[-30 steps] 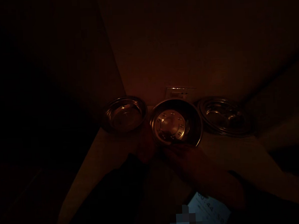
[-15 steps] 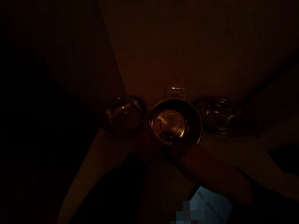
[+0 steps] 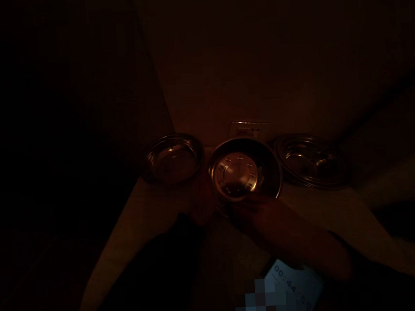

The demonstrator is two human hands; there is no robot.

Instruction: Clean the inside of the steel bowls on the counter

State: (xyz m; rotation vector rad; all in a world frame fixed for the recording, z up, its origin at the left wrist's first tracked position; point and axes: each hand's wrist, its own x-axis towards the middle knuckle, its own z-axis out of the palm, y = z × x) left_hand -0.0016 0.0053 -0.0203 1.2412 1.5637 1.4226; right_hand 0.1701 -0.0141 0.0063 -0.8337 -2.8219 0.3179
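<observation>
In very dim light, a deep metal bowl [image 3: 269, 171] is tilted towards me in the middle of the head view. Its inner face shows a bright round metal disc [image 3: 239, 174] with small marks around a ring; I cannot tell whether this is a separate piece. My left hand [image 3: 201, 204] is closed at the bowl's left side, its fingers mostly lost in shadow. Across the near rim lies my right hand [image 3: 252, 213], close to the disc's lower edge. Its fingertips are too dark to make out.
A shallow metal dish [image 3: 160, 176] stands at the left on the pale table [image 3: 118, 243]. Stacked metal dishes [image 3: 320, 185] sit at the right. Behind the bowl is a wall socket [image 3: 249, 124]. A lit screen with a timer [image 3: 295, 281] lies below my right forearm.
The bowl and disc have shifted very slightly to the right. My right hand has hardly moved, and the other dishes stay where they were.
</observation>
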